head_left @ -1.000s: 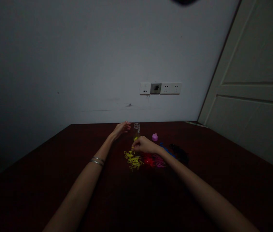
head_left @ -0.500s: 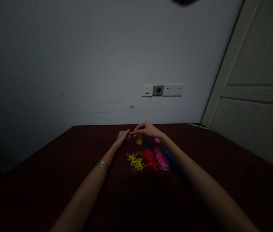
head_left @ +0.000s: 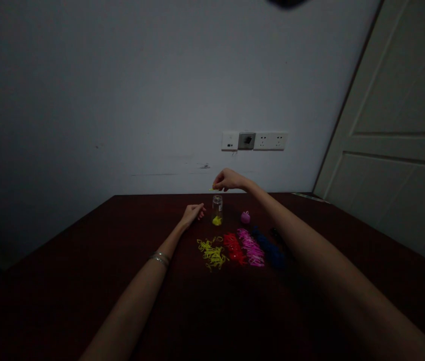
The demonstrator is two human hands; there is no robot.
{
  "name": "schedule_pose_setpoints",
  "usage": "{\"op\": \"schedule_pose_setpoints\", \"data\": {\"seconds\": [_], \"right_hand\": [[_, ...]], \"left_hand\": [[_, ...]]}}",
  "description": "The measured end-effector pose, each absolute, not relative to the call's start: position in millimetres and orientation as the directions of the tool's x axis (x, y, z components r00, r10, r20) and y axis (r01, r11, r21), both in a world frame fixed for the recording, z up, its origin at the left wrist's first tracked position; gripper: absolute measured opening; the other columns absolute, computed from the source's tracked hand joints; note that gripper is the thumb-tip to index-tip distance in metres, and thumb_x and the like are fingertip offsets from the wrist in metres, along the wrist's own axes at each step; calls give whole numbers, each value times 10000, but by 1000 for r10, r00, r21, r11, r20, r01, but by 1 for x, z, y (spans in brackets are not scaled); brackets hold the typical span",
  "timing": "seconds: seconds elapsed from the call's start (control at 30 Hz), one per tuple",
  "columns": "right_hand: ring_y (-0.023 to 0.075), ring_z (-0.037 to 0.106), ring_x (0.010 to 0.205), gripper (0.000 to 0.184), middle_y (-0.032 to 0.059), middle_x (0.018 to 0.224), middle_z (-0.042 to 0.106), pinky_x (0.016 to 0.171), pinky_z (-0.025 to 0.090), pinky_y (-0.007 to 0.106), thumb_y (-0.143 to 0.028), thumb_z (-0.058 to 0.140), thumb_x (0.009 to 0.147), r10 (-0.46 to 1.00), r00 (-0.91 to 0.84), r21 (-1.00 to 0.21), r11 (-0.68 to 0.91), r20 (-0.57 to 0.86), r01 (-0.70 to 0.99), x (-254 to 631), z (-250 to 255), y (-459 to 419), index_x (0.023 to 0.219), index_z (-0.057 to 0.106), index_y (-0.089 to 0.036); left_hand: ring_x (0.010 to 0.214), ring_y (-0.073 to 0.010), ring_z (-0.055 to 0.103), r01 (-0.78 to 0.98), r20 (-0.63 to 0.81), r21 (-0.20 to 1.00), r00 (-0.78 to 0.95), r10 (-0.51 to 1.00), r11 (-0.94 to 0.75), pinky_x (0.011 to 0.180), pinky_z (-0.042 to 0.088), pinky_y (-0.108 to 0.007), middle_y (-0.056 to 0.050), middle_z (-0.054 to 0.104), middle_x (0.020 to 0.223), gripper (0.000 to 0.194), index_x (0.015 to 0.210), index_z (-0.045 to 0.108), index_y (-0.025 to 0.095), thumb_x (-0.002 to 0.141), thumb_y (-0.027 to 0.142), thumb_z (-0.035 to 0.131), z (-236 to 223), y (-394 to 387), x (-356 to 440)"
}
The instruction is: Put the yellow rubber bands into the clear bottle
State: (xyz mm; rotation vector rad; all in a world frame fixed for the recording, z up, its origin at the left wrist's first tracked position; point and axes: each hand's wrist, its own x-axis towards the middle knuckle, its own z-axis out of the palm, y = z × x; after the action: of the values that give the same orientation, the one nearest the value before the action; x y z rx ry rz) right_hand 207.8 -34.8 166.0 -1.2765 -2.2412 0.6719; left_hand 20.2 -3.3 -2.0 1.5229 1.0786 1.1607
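Above the mouth of a clear jar (head_left: pixel 218 201), my right hand (head_left: pixel 231 179) pinches a yellow rubber band (head_left: pixel 211 189). The jar stands upright, with some yellow bands (head_left: pixel 217 220) at its bottom. Just left of the jar rests my left hand (head_left: pixel 193 215), thumb and fingers drawn together; whatever they may hold is too small to make out. Closer to me lies a loose pile of yellow rubber bands (head_left: pixel 212 253). Beside it run rows of red bands (head_left: pixel 234 248), pink bands (head_left: pixel 250 247) and dark blue bands (head_left: pixel 269 248).
A small pink object (head_left: pixel 245 217) with a loop on top sits right of the jar. Something dark (head_left: pixel 275 232) lies partly behind my right forearm. The dark red table (head_left: pixel 152 210) meets a wall with sockets (head_left: pixel 270 141); a white door (head_left: pixel 396 145) is at the right.
My right hand has risen from beside the left hand to above the jar with a yellow band. The band stretched between both hands is no longer there. My left hand has barely moved.
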Motion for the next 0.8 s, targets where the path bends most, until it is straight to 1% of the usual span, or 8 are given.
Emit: {"op": "schedule_pose_setpoints", "data": {"seconds": [0.1,0.3,0.47,0.6,0.8], "right_hand": [[77,529,519,143,81,655,652,454,426,167,-141,608,676,877,-454,-588,452,157,670,208,163,-37,759,682,-50],[75,515,485,162,78,641,659,439,400,171,-137,598,671,873,-463,-479,476,154,738,213,161,-41,767,693,-47],[74,512,479,166,76,642,658,439,389,169,-110,590,653,875,-467,-415,476,131,775,213,163,-42,767,695,-50],[87,522,504,180,80,659,661,445,379,176,-109,607,627,869,-475,-358,491,139,794,210,163,-41,770,697,-48],[96,536,533,278,66,685,666,473,381,183,-157,660,596,861,-486,-322,507,150,799,208,160,-37,860,693,-74]], "left_hand": [[443,-79,470,122,184,971,177,967,-207,439,343,-199,-15,539,499,389,681,603,95,730,472,517,-2,-3,20],[443,-79,473,126,207,964,190,960,-233,434,342,-193,-14,537,501,374,689,608,85,748,439,502,-1,-5,21],[442,-77,472,142,194,965,191,962,-223,435,344,-189,-12,534,498,372,686,608,86,757,431,487,-1,-5,22],[448,-76,471,151,189,964,188,964,-219,435,344,-185,-14,533,504,368,693,609,85,756,428,491,-1,-5,22],[450,-78,468,165,186,962,194,963,-219,439,344,-187,-14,532,499,375,687,610,91,750,442,494,-1,-5,22]]}}
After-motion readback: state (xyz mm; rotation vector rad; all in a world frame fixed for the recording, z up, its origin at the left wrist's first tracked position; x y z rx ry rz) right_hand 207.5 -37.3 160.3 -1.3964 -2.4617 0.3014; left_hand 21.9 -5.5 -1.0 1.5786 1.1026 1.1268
